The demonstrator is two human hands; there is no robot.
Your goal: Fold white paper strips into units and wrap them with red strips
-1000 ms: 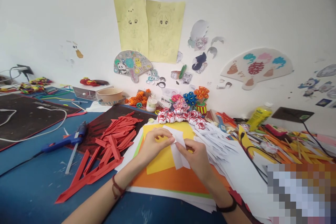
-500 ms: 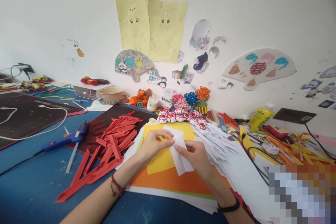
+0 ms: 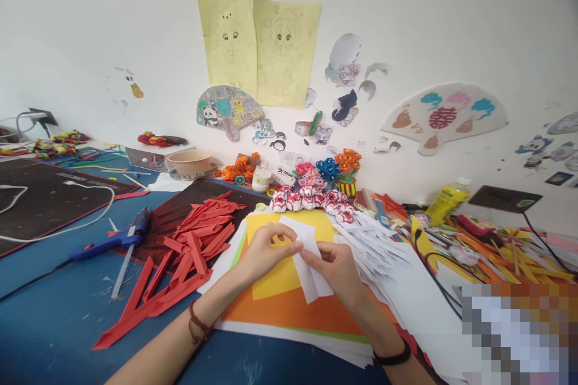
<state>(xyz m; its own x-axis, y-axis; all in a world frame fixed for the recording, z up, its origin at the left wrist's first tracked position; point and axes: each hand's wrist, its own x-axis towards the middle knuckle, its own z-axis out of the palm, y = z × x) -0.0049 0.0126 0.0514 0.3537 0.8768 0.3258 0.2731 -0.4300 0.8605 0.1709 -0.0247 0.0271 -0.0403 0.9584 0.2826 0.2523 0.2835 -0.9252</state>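
Left grip of mine is pinching the creased white paper near its left edge, and my right grip is clasping its right side. From the left, a blue glue gun is resting on the blue desk; red folded paper strips are lying heaped near it; a yellow sheet is lying beneath the white paper, over an orange sheet; white paper strips are spreading beside my right grip.
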